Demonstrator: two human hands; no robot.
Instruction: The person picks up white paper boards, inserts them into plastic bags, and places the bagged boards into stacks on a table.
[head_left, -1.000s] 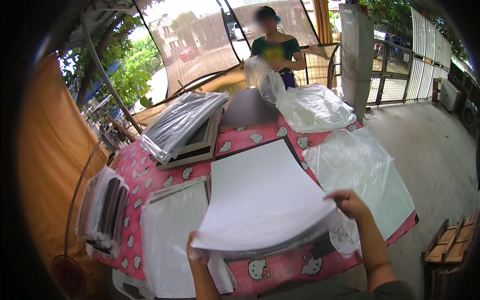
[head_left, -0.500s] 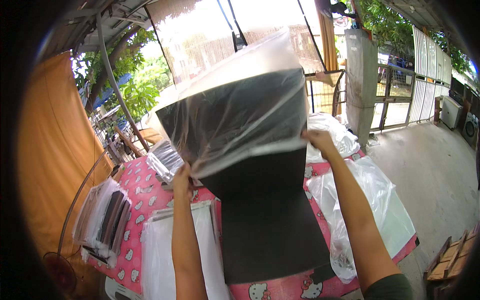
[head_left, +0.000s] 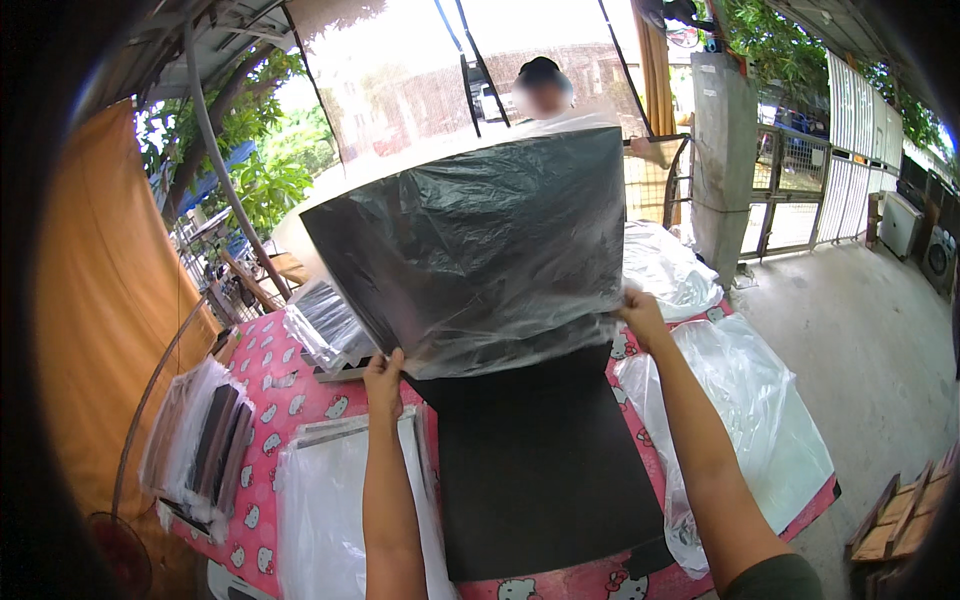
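A large black board (head_left: 480, 215) is held up and tilted, with a clear plastic bag (head_left: 530, 290) drawn down over most of it. My left hand (head_left: 384, 382) pinches the bag's edge at the board's lower left corner. At the lower right corner, my right hand (head_left: 642, 318) is closed on the same plastic edge. Beneath them another black surface (head_left: 545, 460) lies flat on the pink patterned tablecloth (head_left: 340, 405); whether it joins the raised board is hidden.
Wrapped flat pieces (head_left: 205, 440) are stacked at the left, and a white plastic-covered stack (head_left: 325, 510) stands nearer. Loose clear plastic (head_left: 725, 400) covers the table's right side. A person (head_left: 545, 88) is beyond the board. A concrete post (head_left: 722, 160) rises behind the table.
The bag has come further down over the raised board, and its loose top has sunk. Both hands are lower. A person's head now shows behind the board.
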